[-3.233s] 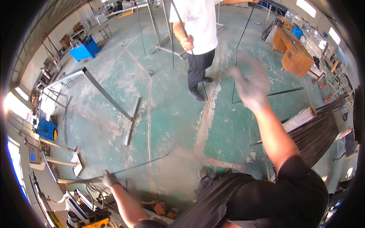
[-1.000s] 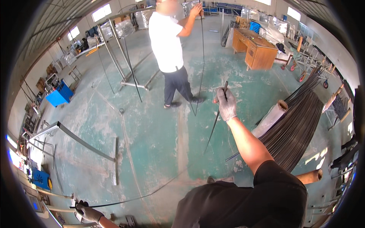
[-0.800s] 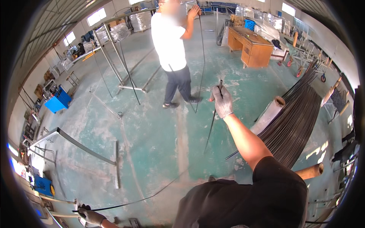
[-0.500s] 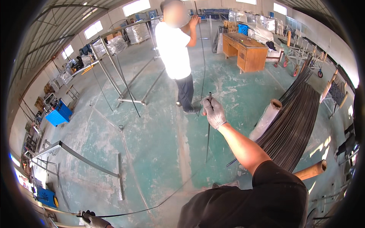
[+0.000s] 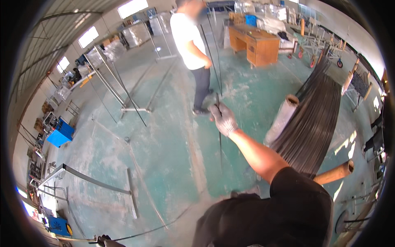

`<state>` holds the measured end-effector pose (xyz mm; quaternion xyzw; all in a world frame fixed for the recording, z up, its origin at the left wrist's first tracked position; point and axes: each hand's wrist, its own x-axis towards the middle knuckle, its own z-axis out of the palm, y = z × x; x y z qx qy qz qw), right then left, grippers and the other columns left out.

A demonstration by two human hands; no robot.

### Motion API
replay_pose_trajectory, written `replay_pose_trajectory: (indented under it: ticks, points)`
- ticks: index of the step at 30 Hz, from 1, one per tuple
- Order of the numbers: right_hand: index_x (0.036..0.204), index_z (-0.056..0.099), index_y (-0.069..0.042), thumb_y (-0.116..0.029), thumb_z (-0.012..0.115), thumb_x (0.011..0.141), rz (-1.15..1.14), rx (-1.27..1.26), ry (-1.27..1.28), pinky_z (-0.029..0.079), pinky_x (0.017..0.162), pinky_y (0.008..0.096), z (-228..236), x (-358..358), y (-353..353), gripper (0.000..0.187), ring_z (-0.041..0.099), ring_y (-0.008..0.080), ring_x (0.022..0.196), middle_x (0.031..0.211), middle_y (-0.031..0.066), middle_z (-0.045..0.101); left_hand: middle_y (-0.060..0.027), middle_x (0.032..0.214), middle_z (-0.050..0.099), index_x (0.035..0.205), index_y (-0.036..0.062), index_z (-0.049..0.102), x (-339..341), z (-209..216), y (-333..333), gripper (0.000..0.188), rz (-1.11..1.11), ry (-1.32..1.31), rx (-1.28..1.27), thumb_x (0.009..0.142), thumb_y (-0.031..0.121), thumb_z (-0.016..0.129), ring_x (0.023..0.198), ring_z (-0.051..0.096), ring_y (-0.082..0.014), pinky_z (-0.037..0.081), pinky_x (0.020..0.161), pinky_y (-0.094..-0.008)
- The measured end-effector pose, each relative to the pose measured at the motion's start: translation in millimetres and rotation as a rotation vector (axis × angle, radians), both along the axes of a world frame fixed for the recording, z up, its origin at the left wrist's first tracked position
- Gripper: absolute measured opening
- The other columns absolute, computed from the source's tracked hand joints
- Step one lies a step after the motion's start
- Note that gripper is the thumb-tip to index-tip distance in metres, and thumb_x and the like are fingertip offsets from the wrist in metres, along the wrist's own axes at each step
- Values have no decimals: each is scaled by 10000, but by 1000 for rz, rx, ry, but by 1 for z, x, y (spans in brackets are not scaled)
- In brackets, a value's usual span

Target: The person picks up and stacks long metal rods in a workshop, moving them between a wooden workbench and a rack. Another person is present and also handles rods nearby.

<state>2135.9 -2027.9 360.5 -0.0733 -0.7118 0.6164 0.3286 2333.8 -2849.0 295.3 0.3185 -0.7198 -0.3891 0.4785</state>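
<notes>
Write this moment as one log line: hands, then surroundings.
Left hand: holds dark rod | Right hand: holds rod, same one unclear | Around: rod bundle, wooden desk, co-worker

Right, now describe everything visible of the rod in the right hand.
The rod is dark and thin, probably metal. The gloved right hand grips it near its upper end, which pokes out above the fist. It runs roughly upright in the picture, against the green floor; its lower end is too faint to place.

Left hand (image 5: 108, 242) partly below the frame, co-worker's head (image 5: 187, 7) partly above
</notes>
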Motion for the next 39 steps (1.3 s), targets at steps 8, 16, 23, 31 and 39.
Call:
replay_pose_trajectory:
  ticks: [8, 16, 23, 31, 39]
  points:
    - [1051, 697, 2, -313, 553, 1108, -37, 46, 62, 567, 812, 319, 24, 7, 60, 350, 718, 153, 804, 820, 51, 729, -143, 1100, 761, 1178, -45, 686, -90, 98, 169, 305, -199, 138, 120, 1065, 236, 649, 954, 759, -241, 648, 881, -350]
    - [1071, 669, 66, -270, 558, 1108, -46, 140, 125, 591, 840, 347, -10, 20, 83, 355, 725, 178, 792, 783, 83, 715, -183, 1115, 759, 1192, -53, 679, -149, 52, 183, 281, -262, 8, 168, 1072, 188, 599, 978, 765, -272, 640, 918, -364]
    - [1067, 667, 50, -176, 544, 1125, 112, 46, 201, 566, 819, 297, -24, 52, 75, 263, 722, 153, 840, 880, 103, 747, -201, 1124, 771, 1166, -28, 693, -152, 51, 187, 302, -179, -143, 88, 1024, 167, 512, 997, 769, -277, 630, 893, -373]
    - [1091, 651, 32, -226, 530, 1139, 52, 175, 111, 548, 817, 298, -37, 44, 71, 289, 694, 147, 823, 901, 81, 742, -111, 1075, 772, 1138, -13, 703, -142, 54, 212, 292, -136, -210, 124, 1077, 249, 590, 951, 758, -223, 623, 873, -345]
    - [972, 619, 19, -339, 554, 1133, -68, -88, 51, 538, 768, 331, -88, 9, 14, 398, 616, 151, 774, 828, 48, 640, -128, 977, 713, 1088, -32, 668, -195, 12, 232, 191, -564, -86, 58, 1092, 141, 588, 844, 680, -208, 586, 811, -346]
